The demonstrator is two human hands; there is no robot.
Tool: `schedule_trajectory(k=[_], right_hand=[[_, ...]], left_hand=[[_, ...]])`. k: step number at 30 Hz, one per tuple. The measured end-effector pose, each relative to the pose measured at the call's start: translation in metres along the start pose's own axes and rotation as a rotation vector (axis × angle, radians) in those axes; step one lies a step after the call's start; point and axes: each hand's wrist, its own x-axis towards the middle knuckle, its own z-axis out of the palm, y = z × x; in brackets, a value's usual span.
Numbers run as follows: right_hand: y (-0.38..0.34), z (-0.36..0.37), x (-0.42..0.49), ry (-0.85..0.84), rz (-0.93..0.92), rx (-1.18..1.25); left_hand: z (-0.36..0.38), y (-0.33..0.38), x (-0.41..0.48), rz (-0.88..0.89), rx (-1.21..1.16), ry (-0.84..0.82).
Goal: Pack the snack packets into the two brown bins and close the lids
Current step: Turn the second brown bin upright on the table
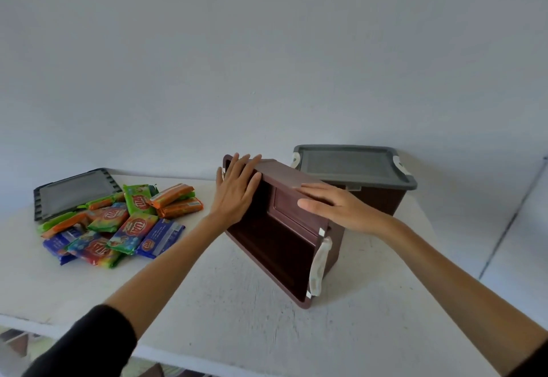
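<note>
An empty brown bin (284, 240) lies tipped on its side in the middle of the table, its open mouth facing left toward me. My left hand (237, 190) lies flat against its far upper rim, fingers spread. My right hand (332, 204) rests flat on its upturned side wall. A second brown bin (382, 199) stands upright behind it with a grey lid (353, 166) on top. A pile of several snack packets (118, 222) in green, orange, blue and red lies at the left. A loose grey lid (74, 193) lies behind the pile.
The white table (222, 302) ends at a front edge near the bottom left, and a plain wall rises right behind it. White latch handles (318, 267) hang on the tipped bin's near end. A white surface (519, 243) adjoins at the right.
</note>
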Motion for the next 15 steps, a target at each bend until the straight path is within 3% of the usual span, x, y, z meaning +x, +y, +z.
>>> schedule_trajectory(k=[7,12,15], right_hand=[[0.026,-0.031,-0.009,-0.163,0.005,0.054],[0.055,-0.052,-0.019,0.034,0.063,0.066],[0.068,-0.045,-0.019,0.250,0.085,0.122]], left_hand=[[0.014,0.005,-0.014,0.069,0.183,0.174],[0.002,0.015,-0.028,0.197,0.267,0.260],[-0.002,0.018,-0.037,0.304,0.278,0.284]])
